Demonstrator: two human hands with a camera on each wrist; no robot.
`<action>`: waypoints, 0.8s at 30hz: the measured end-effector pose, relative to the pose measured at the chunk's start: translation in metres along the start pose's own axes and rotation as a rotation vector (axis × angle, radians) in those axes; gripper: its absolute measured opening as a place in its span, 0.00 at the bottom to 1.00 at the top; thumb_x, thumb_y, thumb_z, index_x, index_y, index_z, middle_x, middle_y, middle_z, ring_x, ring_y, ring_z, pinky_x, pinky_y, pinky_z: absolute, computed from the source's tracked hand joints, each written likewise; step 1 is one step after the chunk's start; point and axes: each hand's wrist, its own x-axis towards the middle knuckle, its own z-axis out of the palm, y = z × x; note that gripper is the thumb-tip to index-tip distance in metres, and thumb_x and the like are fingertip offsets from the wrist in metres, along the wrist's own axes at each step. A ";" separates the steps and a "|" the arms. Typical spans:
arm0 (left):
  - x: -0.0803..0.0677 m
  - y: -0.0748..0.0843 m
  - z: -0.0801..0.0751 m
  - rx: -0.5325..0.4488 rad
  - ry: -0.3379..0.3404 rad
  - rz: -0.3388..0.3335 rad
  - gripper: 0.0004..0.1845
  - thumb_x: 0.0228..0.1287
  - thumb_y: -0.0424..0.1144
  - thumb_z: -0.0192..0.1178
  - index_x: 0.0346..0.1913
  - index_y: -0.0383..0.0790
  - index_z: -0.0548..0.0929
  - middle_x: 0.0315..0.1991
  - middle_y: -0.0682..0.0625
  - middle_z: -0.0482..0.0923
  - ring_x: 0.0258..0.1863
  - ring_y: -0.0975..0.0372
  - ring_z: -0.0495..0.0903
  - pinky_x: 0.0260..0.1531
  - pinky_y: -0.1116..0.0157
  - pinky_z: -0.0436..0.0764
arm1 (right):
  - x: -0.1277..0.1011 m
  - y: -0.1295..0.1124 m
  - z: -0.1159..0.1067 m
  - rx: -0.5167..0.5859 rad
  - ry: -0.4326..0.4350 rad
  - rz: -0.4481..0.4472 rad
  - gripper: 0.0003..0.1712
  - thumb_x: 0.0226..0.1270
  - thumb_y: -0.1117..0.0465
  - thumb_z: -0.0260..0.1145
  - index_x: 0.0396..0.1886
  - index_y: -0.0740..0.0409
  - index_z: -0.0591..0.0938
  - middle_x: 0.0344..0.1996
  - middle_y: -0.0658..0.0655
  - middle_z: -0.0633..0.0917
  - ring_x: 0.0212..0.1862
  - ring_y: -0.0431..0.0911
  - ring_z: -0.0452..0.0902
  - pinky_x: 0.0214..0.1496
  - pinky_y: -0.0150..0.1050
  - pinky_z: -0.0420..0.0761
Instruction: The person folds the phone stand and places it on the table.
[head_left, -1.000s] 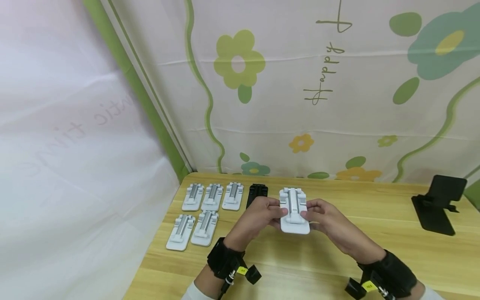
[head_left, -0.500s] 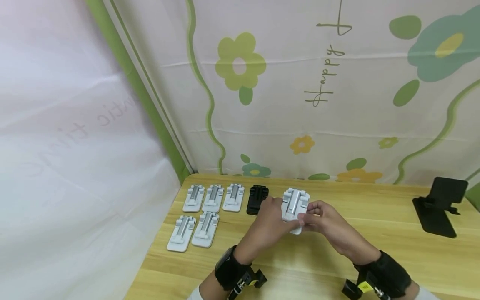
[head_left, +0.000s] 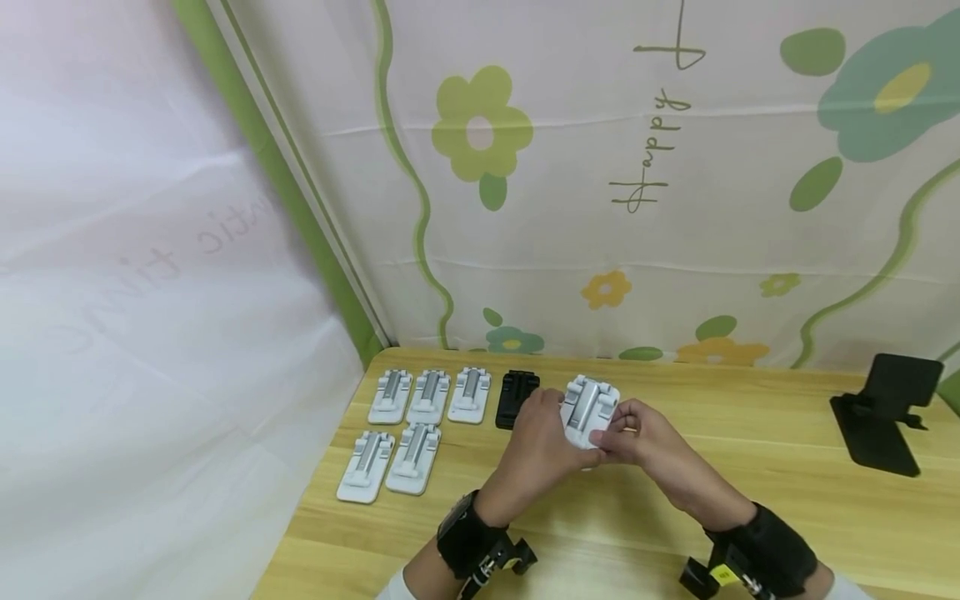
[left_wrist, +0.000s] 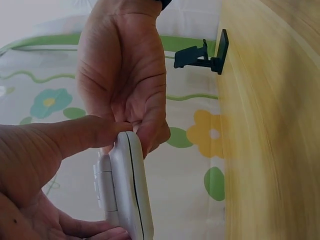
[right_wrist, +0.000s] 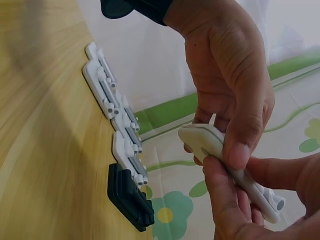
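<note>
A folded white phone stand with a grey hinged arm is held above the table, slightly tilted. My left hand grips its left side, thumb across the lower end. My right hand pinches its right lower edge between thumb and fingers. In the left wrist view the stand appears edge-on, a thin dark seam along its side. Both hands meet at the stand in the right wrist view, where part of it is hidden behind fingers.
Several folded white phone stands lie in two rows on the wooden table at the left. A folded black stand lies just behind my left hand. An unfolded black stand stands at the far right. A flowered curtain hangs behind.
My left hand has moved right and shifted its hold across the white phone stand's lower left side. The stand has tilted clockwise; the right hand keeps its pinch.
</note>
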 end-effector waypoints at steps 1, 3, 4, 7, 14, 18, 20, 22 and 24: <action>0.000 -0.003 0.000 -0.015 -0.002 -0.006 0.42 0.44 0.56 0.83 0.57 0.35 0.78 0.46 0.48 0.77 0.42 0.64 0.70 0.40 0.70 0.72 | 0.001 0.001 0.000 -0.003 -0.001 0.001 0.29 0.72 0.63 0.66 0.59 0.75 0.63 0.47 0.63 0.75 0.45 0.47 0.83 0.50 0.38 0.88; -0.001 -0.009 -0.001 -0.046 -0.018 -0.021 0.41 0.44 0.54 0.83 0.57 0.34 0.78 0.46 0.47 0.77 0.41 0.63 0.71 0.39 0.70 0.72 | 0.001 0.004 -0.001 -0.026 0.008 -0.003 0.29 0.73 0.62 0.66 0.61 0.75 0.63 0.49 0.64 0.75 0.46 0.47 0.83 0.51 0.40 0.88; -0.002 -0.014 -0.001 -0.060 -0.026 -0.037 0.42 0.44 0.52 0.83 0.58 0.33 0.77 0.46 0.47 0.76 0.40 0.63 0.70 0.38 0.70 0.72 | 0.002 0.006 -0.002 -0.054 0.023 -0.007 0.29 0.73 0.62 0.65 0.61 0.75 0.64 0.50 0.65 0.75 0.46 0.47 0.83 0.51 0.41 0.88; -0.005 -0.030 -0.003 -0.076 -0.034 -0.079 0.42 0.42 0.47 0.84 0.59 0.30 0.77 0.44 0.46 0.76 0.38 0.61 0.72 0.35 0.68 0.74 | 0.001 0.013 -0.015 -0.192 0.095 -0.031 0.28 0.77 0.59 0.63 0.64 0.73 0.65 0.54 0.66 0.76 0.47 0.45 0.82 0.50 0.38 0.87; -0.016 -0.079 -0.006 -0.014 0.060 -0.212 0.44 0.36 0.42 0.84 0.57 0.23 0.76 0.42 0.42 0.76 0.37 0.56 0.73 0.34 0.61 0.77 | -0.005 0.041 -0.089 -0.588 0.290 -0.147 0.32 0.82 0.50 0.56 0.69 0.72 0.66 0.60 0.72 0.74 0.56 0.61 0.75 0.52 0.50 0.82; -0.021 -0.101 -0.012 0.066 0.111 -0.278 0.45 0.35 0.42 0.83 0.57 0.21 0.76 0.43 0.39 0.77 0.38 0.52 0.76 0.35 0.55 0.81 | -0.002 0.059 -0.144 -0.746 0.431 -0.190 0.34 0.83 0.48 0.54 0.72 0.72 0.65 0.61 0.73 0.70 0.57 0.60 0.71 0.51 0.56 0.78; -0.023 -0.110 -0.015 0.101 0.140 -0.307 0.44 0.33 0.41 0.83 0.56 0.21 0.77 0.43 0.38 0.78 0.38 0.51 0.77 0.36 0.53 0.82 | -0.001 0.057 -0.169 -0.831 0.500 -0.192 0.35 0.82 0.49 0.56 0.71 0.74 0.67 0.60 0.76 0.71 0.55 0.64 0.71 0.47 0.59 0.77; -0.027 -0.119 -0.017 0.123 0.164 -0.335 0.43 0.33 0.40 0.84 0.54 0.21 0.78 0.42 0.37 0.77 0.38 0.51 0.77 0.35 0.52 0.82 | -0.002 0.049 -0.193 -0.924 0.564 -0.178 0.33 0.81 0.53 0.56 0.67 0.80 0.68 0.58 0.82 0.69 0.55 0.72 0.68 0.48 0.67 0.72; -0.031 -0.128 -0.018 0.151 0.174 -0.358 0.41 0.33 0.40 0.83 0.52 0.21 0.78 0.40 0.38 0.77 0.37 0.51 0.76 0.34 0.53 0.81 | -0.006 0.043 -0.216 -1.022 0.648 -0.153 0.29 0.79 0.59 0.58 0.62 0.85 0.69 0.56 0.86 0.67 0.56 0.79 0.63 0.54 0.72 0.66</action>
